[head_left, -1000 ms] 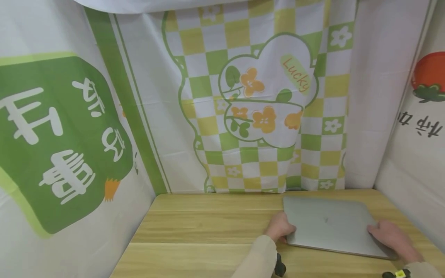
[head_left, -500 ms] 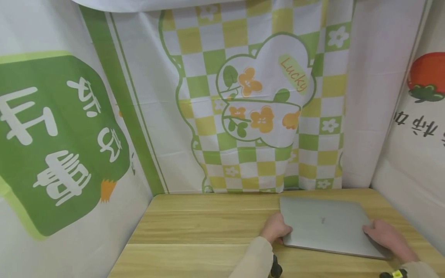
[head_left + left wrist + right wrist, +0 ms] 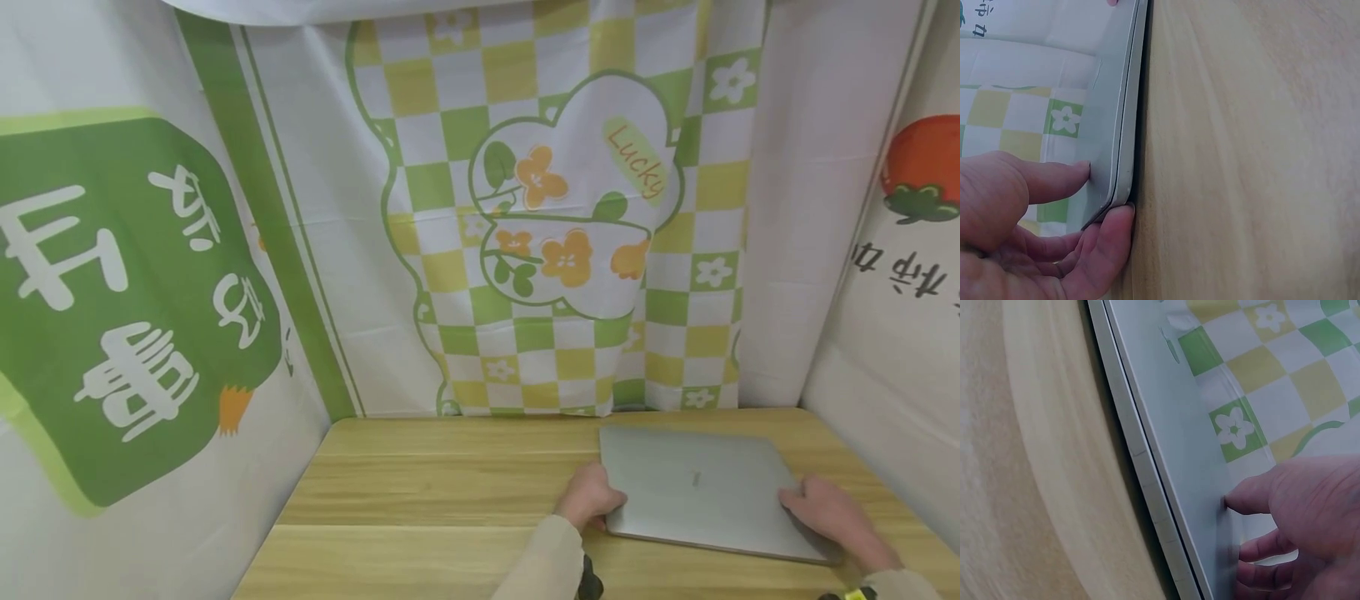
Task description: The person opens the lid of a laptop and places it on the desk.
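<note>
A closed silver-grey laptop is at the right part of the wooden table, its lid facing up with a small mark near the middle. My left hand grips its left side near the front corner; in the left wrist view the thumb lies on the lid and fingers curl around the corner. My right hand holds the right side, thumb on the lid and fingers at the edge. A dark strip runs below the laptop's front edge; whether its underside touches the table cannot be told.
The light wooden table extends to the left of the laptop. A checkered cloth hangs behind it. Printed white cloth walls stand at left and right.
The laptop and both hands have shifted slightly left and toward me, partly along with a small camera movement. Both hands keep their hold on its sides.
</note>
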Available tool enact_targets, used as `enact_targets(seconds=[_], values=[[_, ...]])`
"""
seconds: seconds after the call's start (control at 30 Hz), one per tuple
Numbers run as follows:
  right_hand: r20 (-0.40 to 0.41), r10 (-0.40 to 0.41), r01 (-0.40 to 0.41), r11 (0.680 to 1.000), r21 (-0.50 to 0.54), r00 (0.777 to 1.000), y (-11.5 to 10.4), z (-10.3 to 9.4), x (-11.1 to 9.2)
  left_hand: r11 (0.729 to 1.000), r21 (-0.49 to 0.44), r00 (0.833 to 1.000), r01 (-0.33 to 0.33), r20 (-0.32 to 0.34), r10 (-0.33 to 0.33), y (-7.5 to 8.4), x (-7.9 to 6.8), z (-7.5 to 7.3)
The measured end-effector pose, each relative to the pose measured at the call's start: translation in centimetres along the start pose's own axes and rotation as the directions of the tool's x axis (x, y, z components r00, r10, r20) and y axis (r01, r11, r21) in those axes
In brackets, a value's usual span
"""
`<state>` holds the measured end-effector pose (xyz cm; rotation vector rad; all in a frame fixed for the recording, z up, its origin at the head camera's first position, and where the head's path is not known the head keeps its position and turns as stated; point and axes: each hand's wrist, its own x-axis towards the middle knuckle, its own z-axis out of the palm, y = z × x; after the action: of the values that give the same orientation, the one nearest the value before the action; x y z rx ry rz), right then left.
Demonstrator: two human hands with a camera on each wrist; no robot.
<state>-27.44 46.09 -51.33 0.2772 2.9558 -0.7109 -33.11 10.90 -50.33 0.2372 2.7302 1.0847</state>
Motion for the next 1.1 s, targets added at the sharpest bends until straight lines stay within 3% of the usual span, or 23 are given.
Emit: enact_targets(seconds=[0.8, 1.1], values=[[-0.013, -0.035, 0.035, 0.999, -0.015, 0.999, -1.0, 0.4, -0.6, 0.999, -0.052, 1.000, 0.000, 0.012, 0.001, -1.0, -0.8, -0.3], [-0.025, -0.060, 0.059, 0.998, -0.030, 0.998, -1.2, 0.8, -0.4, 1.000, -0.019, 1.000, -0.011, 0.026, 0.012, -1.2, -1.3, -1.0]])
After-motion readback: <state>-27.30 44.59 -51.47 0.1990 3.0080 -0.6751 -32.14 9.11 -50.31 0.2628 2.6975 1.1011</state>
